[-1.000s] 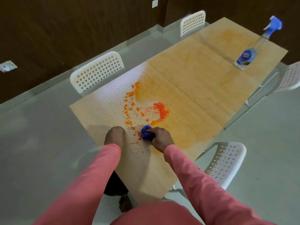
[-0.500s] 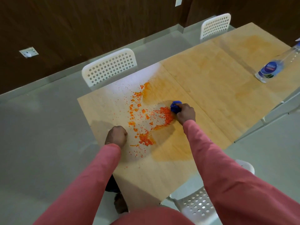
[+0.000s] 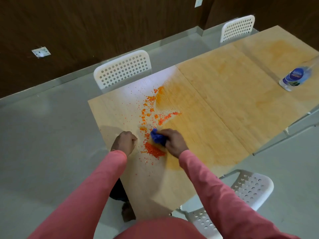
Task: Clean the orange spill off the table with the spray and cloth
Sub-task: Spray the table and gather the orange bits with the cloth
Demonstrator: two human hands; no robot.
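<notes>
One blue cloth [image 3: 158,138], bunched in the curled fingers of the right hand [image 3: 173,142], sits on the orange spill [image 3: 152,121] near the table [image 3: 224,107] end. The left hand [image 3: 125,141] rests fisted beside it. One spray bottle [image 3: 293,78] stands far right. Three white chairs [image 3: 122,70] line the edges.

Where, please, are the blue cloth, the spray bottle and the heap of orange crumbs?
blue cloth [image 3: 158,137], head view, on its bunched middle.
spray bottle [image 3: 293,78], head view, on its blue label.
heap of orange crumbs [image 3: 153,150], head view, on the dense pile's centre.
</notes>
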